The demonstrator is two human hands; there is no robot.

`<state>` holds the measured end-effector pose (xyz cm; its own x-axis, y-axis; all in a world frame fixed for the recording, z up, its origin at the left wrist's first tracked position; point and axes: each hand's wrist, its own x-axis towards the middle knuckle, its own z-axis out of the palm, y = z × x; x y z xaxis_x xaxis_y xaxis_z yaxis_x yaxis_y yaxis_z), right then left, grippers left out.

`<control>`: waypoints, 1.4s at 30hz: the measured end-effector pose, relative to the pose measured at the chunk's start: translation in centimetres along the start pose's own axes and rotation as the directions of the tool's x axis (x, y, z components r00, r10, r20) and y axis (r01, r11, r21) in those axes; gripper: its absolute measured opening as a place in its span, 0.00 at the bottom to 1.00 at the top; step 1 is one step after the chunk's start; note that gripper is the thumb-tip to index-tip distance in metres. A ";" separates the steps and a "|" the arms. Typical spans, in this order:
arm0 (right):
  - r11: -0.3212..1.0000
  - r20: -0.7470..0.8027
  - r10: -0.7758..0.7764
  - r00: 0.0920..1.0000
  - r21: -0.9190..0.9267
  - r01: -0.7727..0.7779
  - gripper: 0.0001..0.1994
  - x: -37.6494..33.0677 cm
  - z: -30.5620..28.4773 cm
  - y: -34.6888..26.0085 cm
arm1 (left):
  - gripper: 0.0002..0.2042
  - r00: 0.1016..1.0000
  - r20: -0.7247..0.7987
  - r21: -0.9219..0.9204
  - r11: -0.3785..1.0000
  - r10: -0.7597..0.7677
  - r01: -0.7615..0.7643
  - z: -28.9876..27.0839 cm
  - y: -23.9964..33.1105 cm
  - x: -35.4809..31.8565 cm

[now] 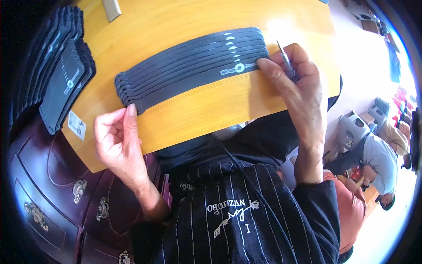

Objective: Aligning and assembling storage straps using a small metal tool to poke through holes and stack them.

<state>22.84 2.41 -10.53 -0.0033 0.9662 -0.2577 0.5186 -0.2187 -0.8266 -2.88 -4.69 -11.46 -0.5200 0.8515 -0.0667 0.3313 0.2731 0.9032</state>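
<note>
A fanned stack of black fabric straps (189,70), with pale printing near the right end, lies across the yellow wooden tabletop (193,119). My left hand (118,136) is closed, thumb and forefinger pinching the near left corner of the front strap. At the other end, the thumb of my right hand (299,83) rests against the strap edge. That hand also has a slim pointed metal tool (285,57) gripped in its curled fingers, its tip pointing up and away. The tool's handle is mostly hidden, so I cannot tell its exact kind.
More black straps (63,83) are piled at the tabletop's left edge, near a white label (77,125). A beige strip (111,9) lies at the far edge. Dark cabinets (57,176) stand at left. People (378,154) and grey plastic stools (354,130) are at right.
</note>
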 end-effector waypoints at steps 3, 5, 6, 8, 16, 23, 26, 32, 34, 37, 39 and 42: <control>0.989 -0.042 -0.027 0.999 0.142 0.033 0.11 0.2 0.6 -0.4 | 0.07 1.000 0.016 -0.019 1.000 -0.020 0.021 0.1 0.2 0.0; 0.999 0.004 -0.054 0.999 0.007 0.054 0.10 0.6 -0.2 -0.5 | 0.07 0.999 0.036 -0.099 0.995 -0.020 0.023 0.0 0.3 0.2; 1.000 0.035 0.007 0.999 -0.011 -0.007 0.08 0.7 -0.6 -0.7 | 0.07 0.999 0.046 -0.061 0.998 -0.001 0.003 0.0 0.3 0.2; 0.996 0.053 0.005 0.999 0.085 -0.009 0.06 0.8 -0.6 -0.7 | 0.07 0.998 0.062 -0.040 0.999 -0.003 0.005 0.0 0.6 0.2; 0.995 0.113 0.001 0.994 0.096 -0.012 0.07 1.2 -0.8 -0.3 | 0.07 0.986 0.153 0.070 0.996 -0.069 0.059 -1.1 0.8 1.0; 0.996 -0.012 -0.068 0.998 -0.065 0.067 0.09 0.3 -1.2 -1.2 | 0.05 0.974 0.152 -0.040 0.984 -0.168 0.176 -0.7 2.0 0.8; 0.994 0.007 -0.105 0.994 -0.041 0.106 0.10 -0.6 -0.5 -3.4 | 0.05 0.981 0.190 -0.179 0.981 -0.039 0.073 0.2 3.0 0.1; 0.942 0.153 -0.180 0.972 -0.259 0.215 0.15 1.0 1.6 -3.7 | 0.04 0.913 0.373 -0.246 0.931 -0.165 0.269 1.5 2.6 0.4; 0.943 0.200 -0.192 0.961 -0.234 0.237 0.16 1.0 0.8 -4.0 | 0.05 0.895 0.403 -0.221 0.928 -0.192 0.299 1.1 2.9 0.6; 0.978 0.235 -0.149 0.961 -0.111 0.178 0.15 2.0 -0.9 -4.4 | 0.05 0.889 0.421 -0.249 0.920 -0.179 0.303 1.2 3.1 0.6; 0.905 0.022 -0.323 0.946 -0.286 0.316 0.12 4.2 -1.5 -4.0 | 0.05 0.895 0.411 -0.236 0.928 -0.173 0.287 1.1 2.8 0.3; 0.807 -0.182 -0.528 0.830 -0.411 0.424 0.11 8.2 -2.1 -2.8 | 0.05 0.902 0.406 -0.245 0.934 -0.145 0.261 1.5 3.1 0.3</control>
<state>23.19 11.23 -9.24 -0.1214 0.9417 0.3137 0.7683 0.2892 -0.5711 -0.80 -2.94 -9.28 -0.1974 0.9103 -0.3639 -0.0193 0.3675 0.9298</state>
